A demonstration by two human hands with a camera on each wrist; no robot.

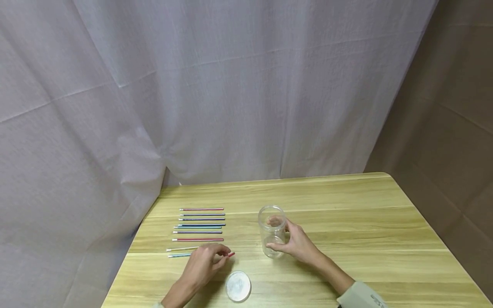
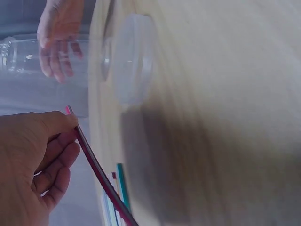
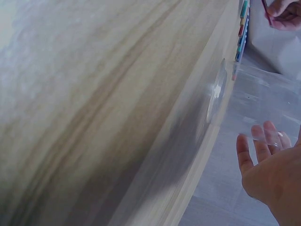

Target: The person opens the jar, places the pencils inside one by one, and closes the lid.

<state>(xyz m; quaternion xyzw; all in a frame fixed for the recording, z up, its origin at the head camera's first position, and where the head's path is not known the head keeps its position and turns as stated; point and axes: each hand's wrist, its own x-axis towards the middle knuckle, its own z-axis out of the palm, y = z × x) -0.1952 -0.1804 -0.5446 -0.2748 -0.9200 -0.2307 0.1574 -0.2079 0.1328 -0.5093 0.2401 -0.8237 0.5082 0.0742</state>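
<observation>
My left hand (image 1: 203,263) pinches a red pencil (image 1: 231,254) between thumb and fingertips; in the left wrist view the pencil (image 2: 96,167) slants down below the hand. A tall clear plastic jar (image 1: 271,229) stands upright on the table, its top uncovered. Around its side lies my right hand (image 1: 298,244), thumb on the near side and fingers on the far side; they show through the wall in the left wrist view. The round lid (image 1: 238,286) lies flat near the left hand, in front of the jar.
Several pencils lie roughly parallel on the left of the wooden table (image 1: 346,222), among them a red pencil (image 1: 198,240) and a yellow pencil (image 1: 181,249). A teal pencil (image 1: 179,255) is partly covered by the left hand. A grey curtain (image 1: 231,107) hangs behind the table.
</observation>
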